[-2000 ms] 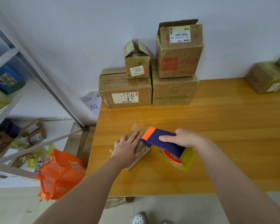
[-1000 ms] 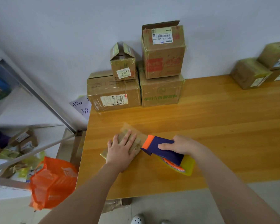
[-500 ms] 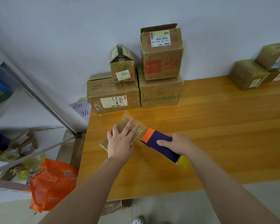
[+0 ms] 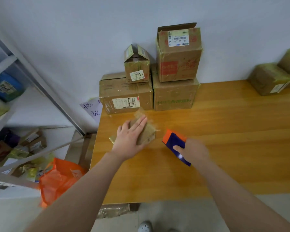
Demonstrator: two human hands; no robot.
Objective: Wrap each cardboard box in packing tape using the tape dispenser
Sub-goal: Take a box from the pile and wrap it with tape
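A small flat cardboard box point(image 4: 146, 133) lies on the wooden table point(image 4: 224, 139) near its left edge, with a loose flap of clear tape sticking up at its far end. My left hand point(image 4: 130, 138) rests flat on the box with straight fingers. My right hand point(image 4: 193, 151) grips the blue and orange tape dispenser point(image 4: 174, 143) just right of the box, its orange end pointing at the box. A gap shows between the dispenser and the box.
Stacked cardboard boxes point(image 4: 126, 94) stand against the wall behind, with a tall stack point(image 4: 177, 64) beside them. More taped boxes point(image 4: 269, 79) sit at the far right. A metal shelf point(image 4: 40, 91) and an orange bag point(image 4: 59, 180) are left of the table.
The dispenser has pulled away from the box to the right, and its yellow roll side has turned out of sight. My left hand stays pressed on the box.
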